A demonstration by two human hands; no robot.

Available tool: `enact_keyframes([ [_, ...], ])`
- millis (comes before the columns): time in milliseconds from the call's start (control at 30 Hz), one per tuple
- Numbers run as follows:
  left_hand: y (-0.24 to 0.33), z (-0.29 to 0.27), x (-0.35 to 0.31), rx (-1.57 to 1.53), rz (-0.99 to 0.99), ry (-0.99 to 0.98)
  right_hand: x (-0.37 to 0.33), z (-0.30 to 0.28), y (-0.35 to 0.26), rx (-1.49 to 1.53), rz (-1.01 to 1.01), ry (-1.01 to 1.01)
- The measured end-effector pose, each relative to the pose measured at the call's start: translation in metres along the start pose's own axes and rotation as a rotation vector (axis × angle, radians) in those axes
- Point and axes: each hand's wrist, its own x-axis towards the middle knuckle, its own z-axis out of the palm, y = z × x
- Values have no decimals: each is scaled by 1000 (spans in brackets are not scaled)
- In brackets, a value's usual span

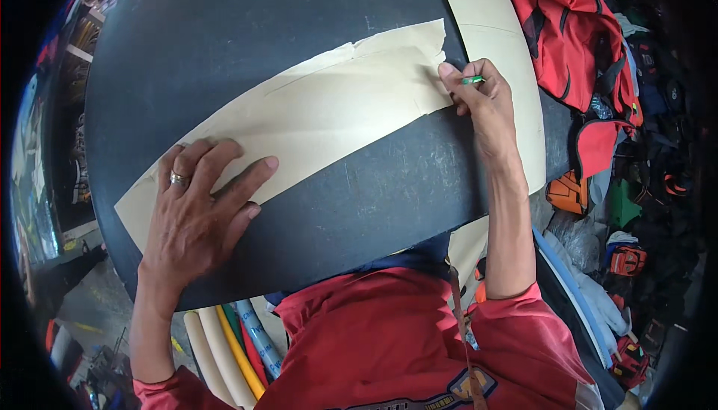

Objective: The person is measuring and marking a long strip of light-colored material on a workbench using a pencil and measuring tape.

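Note:
A long, curved strip of cream paper (pixel 321 111) with a torn, uneven far edge lies on the dark tabletop (pixel 247 44). My left hand (pixel 198 197), a ring on one finger, rests on the strip's left part with its fingers spread. At the strip's right end, my right hand (pixel 482 103) is closed around a slim green pen-like tool (pixel 472 79), most of it hidden by the fingers. The right thumb is at the paper's edge; whether it pinches the paper I cannot tell.
A larger cream sheet (pixel 516 74) lies along the table's right side, partly under my right hand. Beyond it sits a red bag (pixel 572 29) with black trim. Rolls of material (pixel 232 350) stand below the table's near edge. Assorted bags and cloth crowd the right side.

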Motion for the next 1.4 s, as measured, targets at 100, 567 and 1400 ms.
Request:
enact_keyframes([
  [100,-3,3,8,54,45,-4,1,-2,1,215,-23,24],
  [567,-4,9,10,32,41,12,1,3,-65,-31,-333,-114],
  [1400,-4,14,10,70,46,28,18,17,-15,-419,-245,-56],
])
